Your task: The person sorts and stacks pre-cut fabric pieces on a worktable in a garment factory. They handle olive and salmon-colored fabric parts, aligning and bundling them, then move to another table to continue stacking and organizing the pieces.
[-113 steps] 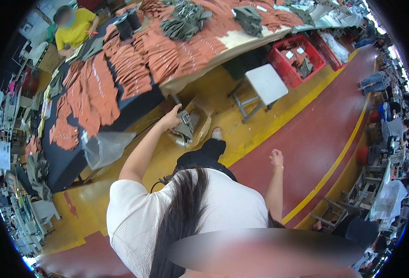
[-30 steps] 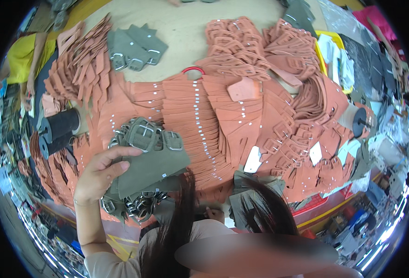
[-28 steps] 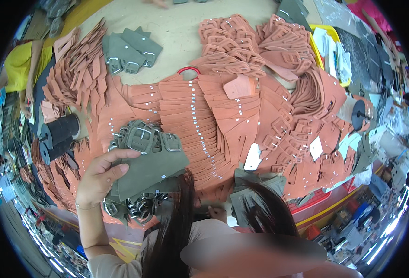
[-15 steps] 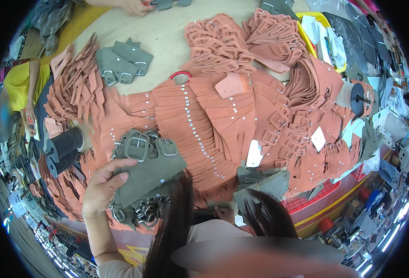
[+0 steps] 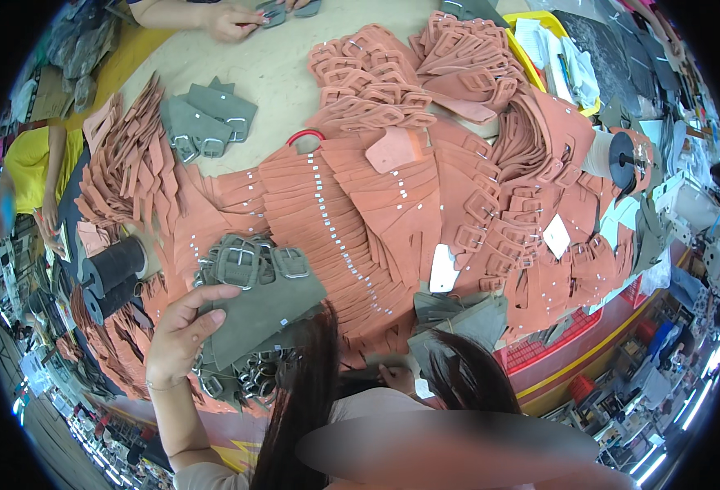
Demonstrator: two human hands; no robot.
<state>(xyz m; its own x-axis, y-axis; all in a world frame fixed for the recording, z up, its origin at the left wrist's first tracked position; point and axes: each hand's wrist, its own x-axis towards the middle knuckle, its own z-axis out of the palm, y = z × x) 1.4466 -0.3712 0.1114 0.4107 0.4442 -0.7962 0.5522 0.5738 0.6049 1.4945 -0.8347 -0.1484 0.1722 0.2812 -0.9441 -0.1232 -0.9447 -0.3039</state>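
Observation:
My left hand (image 5: 177,333) grips the left edge of a grey-green panel (image 5: 266,314) with a covered buckle, index finger and thumb lying on its top. The panel rests on a pile of similar grey-green buckle pieces (image 5: 228,261). Below it, metal buckles (image 5: 255,377) poke out of the same pile. Close to my body, my right hand (image 5: 398,378) shows curled fingers beside a dark edge; strands of hair and my body hide much around it, and what it holds cannot be made out. Further grey-green panels (image 5: 466,322) lie just beyond that hand.
Overlapping rows of salmon-coloured panels (image 5: 335,220) and buckle straps (image 5: 372,73) cover most of the table. Black thread spools (image 5: 113,273) stand left; a yellow tray (image 5: 513,42) sits at far right. Across the table, another person's hands (image 5: 242,21) handle small grey-green pieces.
The view has shifted slightly, so more of the other person's hands shows at the top. My left hand keeps its hold on the grey-green panel, and my right hand looks much the same.

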